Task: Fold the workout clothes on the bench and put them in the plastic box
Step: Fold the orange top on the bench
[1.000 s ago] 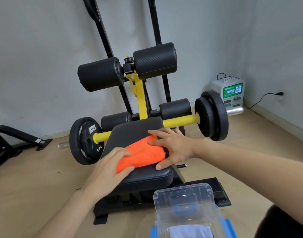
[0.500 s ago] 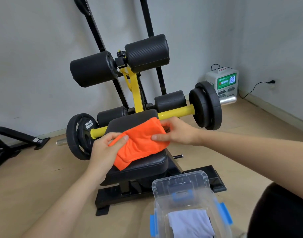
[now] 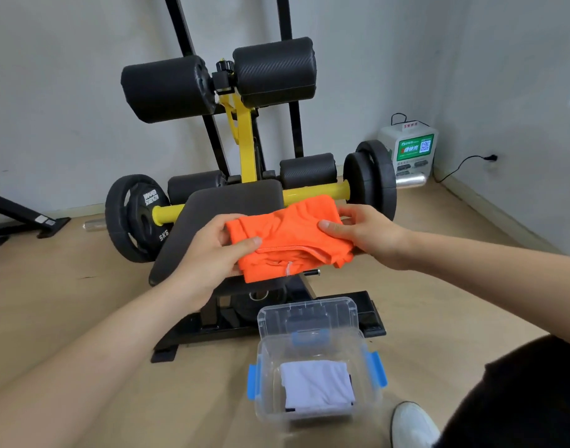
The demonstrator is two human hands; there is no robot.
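A folded orange garment (image 3: 288, 236) hangs in the air just above the black bench pad (image 3: 212, 208). My left hand (image 3: 212, 250) grips its left edge, thumb on top. My right hand (image 3: 362, 236) pinches its right edge. On the floor below stands the clear plastic box (image 3: 371, 388) with blue latches. A folded white garment (image 3: 316, 384) lies inside it. The box's clear lid (image 3: 306, 313) leans behind it against the bench base.
The bench has black foam rollers (image 3: 274, 71) on a yellow post and a yellow bar with black weight plates (image 3: 133, 218) at each end. A white charging station (image 3: 409, 150) stands by the right wall. My white shoe (image 3: 413, 425) is at the bottom right.
Both hands have lifted the folded orange garment off the bench pad and brought it toward me and to the right. The camera has tilted down, showing more of the box.
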